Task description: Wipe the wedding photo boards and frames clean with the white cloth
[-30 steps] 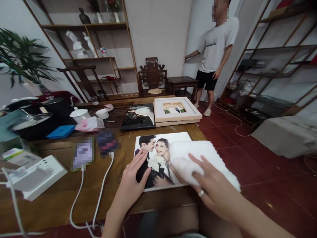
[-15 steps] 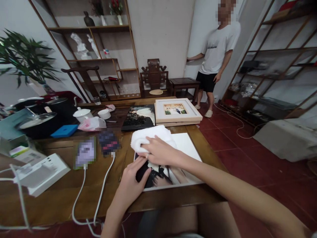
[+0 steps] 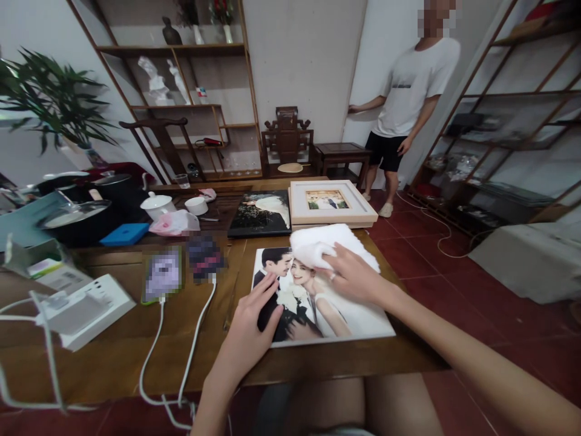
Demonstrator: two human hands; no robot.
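A large wedding photo print (image 3: 336,312) lies flat near the front edge of the wooden table, showing two people in wedding clothes. My right hand (image 3: 351,272) is closed on a bunched white towel (image 3: 336,242), which rests on the print's upper right part and hangs past its far edge. My left hand (image 3: 258,312) lies on the print's left side, fingers stretched out and flat, with nothing in it. Just beyond the towel are a dark photo panel (image 3: 261,215) and a pale wooden frame (image 3: 333,204) holding a smaller picture.
Two phones (image 3: 162,275) with white charging cables lie left of the print. Farther left are a white power strip (image 3: 97,309), a blue box (image 3: 124,234), a black pan (image 3: 77,221) and a white lidded pot (image 3: 157,207). A person (image 3: 406,103) stands beyond the table at the right.
My right hand has slid the towel to the right across the print, uncovering the two faces. My left hand stays on the left side. The view has shifted slightly.
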